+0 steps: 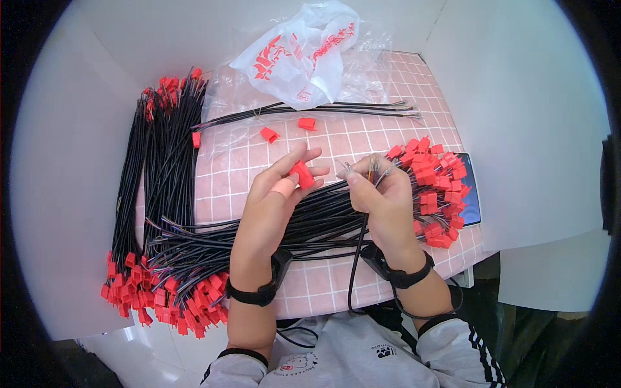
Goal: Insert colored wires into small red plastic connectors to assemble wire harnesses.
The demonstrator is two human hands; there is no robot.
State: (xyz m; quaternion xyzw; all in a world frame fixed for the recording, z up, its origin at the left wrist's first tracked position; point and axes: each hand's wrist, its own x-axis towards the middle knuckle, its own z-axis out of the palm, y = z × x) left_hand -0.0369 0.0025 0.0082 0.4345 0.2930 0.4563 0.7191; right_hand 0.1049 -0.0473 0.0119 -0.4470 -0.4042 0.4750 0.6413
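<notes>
Between the thumb and fingers of my left hand [275,184] is a red plastic connector housing [302,174]. My right hand [383,194] pinches the stripped end of a black cable [357,265], whose thin wires [372,169] fan out with small clear or metal tips. The cable hangs down from that hand toward the table's front edge. The two hands are apart, held above a thick bundle of black cables [323,210] lying across the table. Red housings [427,171] cap the bundle's right end, beside my right hand.
More black cables [171,161] with red ends lie along the left side. Two loose red housings [270,134] rest beyond my hands, near a few uncapped cables [323,108]. A white plastic bag [304,55] is at the back. A phone [471,187] lies right, by upright pale panels [530,129].
</notes>
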